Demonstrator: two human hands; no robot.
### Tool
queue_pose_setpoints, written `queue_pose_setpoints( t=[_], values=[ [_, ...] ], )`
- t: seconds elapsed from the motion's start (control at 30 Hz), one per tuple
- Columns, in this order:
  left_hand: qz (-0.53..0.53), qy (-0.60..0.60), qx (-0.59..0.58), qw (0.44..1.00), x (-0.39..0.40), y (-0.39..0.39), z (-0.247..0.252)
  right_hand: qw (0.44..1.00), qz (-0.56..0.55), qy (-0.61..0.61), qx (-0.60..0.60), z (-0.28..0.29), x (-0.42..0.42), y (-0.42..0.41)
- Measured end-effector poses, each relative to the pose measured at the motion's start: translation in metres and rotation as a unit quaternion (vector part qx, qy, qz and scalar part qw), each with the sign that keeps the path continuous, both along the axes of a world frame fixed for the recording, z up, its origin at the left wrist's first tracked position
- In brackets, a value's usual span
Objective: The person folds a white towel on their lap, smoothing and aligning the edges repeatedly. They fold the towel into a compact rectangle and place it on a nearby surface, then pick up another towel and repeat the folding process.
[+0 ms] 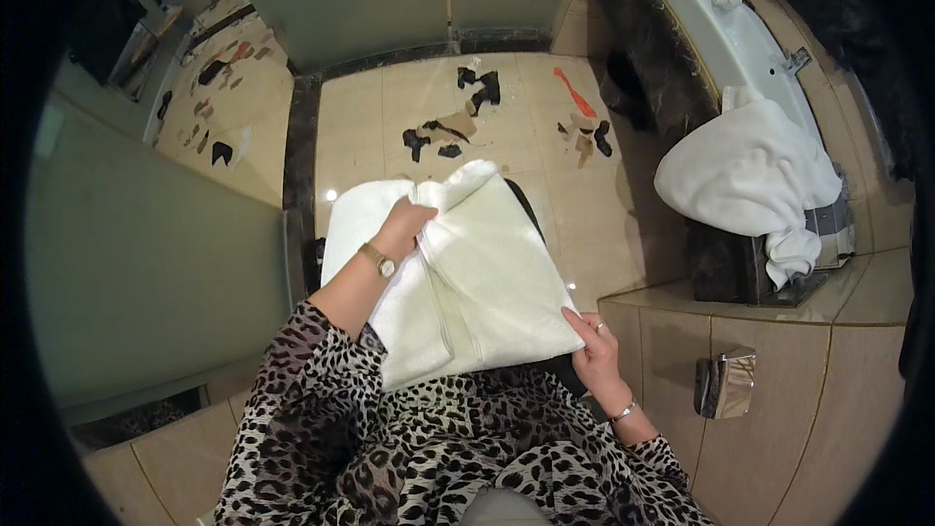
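Observation:
A white towel point(497, 270) lies across my lap, partly folded, with its edges meeting along a line near the middle. My left hand point(406, 225) pinches the cloth by that line, close to the far edge; a watch is on the wrist. At the near right corner, my right hand point(595, 343) grips the towel between thumb and fingers. It wears a ring, and a bracelet circles the wrist. The towel hides most of what is beneath it.
Scraps of dark and brown material point(445, 131) and a red strip point(575, 93) litter the tiled floor. To the right, a crumpled white towel point(745, 168) drapes over the washbasin point(730, 33) counter. A chrome paper holder point(727, 383) juts from the wall. Frosted glass panels point(161, 256) stand left and ahead.

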State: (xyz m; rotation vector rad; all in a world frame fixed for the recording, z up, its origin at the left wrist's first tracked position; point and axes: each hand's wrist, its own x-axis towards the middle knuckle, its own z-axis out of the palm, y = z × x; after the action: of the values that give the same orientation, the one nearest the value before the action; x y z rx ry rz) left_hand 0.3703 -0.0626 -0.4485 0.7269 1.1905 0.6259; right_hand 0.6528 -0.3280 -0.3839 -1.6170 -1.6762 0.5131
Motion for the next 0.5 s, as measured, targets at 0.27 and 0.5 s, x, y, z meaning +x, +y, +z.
queue_pose_setpoints(
  t=[0.27, 0.5],
  values=[
    [-0.289, 0.405, 0.327, 0.804, 0.064, 0.051, 0.075, 0.999, -0.013, -0.024, -0.033, -0.004, -0.002, -0.002],
    [-0.377, 0.418, 0.423, 0.710, 0.111, 0.073, 0.028, 0.999, 0.003, -0.050, -0.004, -0.008, -0.009, 0.001]
  ],
)
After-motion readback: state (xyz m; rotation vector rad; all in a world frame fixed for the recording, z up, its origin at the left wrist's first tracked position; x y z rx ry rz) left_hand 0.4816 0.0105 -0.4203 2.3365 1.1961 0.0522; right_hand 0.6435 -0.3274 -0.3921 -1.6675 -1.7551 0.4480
